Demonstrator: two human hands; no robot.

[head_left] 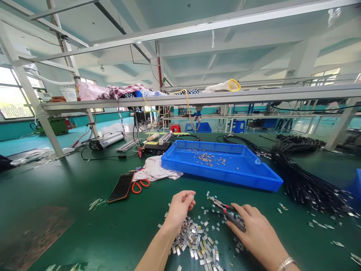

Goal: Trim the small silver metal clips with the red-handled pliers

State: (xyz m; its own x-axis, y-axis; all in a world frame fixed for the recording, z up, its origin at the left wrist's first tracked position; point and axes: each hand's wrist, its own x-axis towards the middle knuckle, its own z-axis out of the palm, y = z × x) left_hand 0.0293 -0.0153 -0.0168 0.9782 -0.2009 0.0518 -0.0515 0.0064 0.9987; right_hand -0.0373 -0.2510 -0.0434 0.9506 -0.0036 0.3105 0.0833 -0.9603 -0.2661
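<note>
The green bench (84,218) carries a bundle of black cables (304,177) at 2 o'clock from the hands and a blue tray (225,177) at 12 o'clock. A pile of small metal clips (197,241) lies between the wrists. The right hand (255,229) has its fingers curled round the pliers (225,210), nose pointing to 10 o'clock. The left hand (179,209) has its fingers pressed together, pinching 1 metal piece (193,196) above the pile. A phone (122,186) and orange scissors (140,185) lie at 10 o'clock.
</note>
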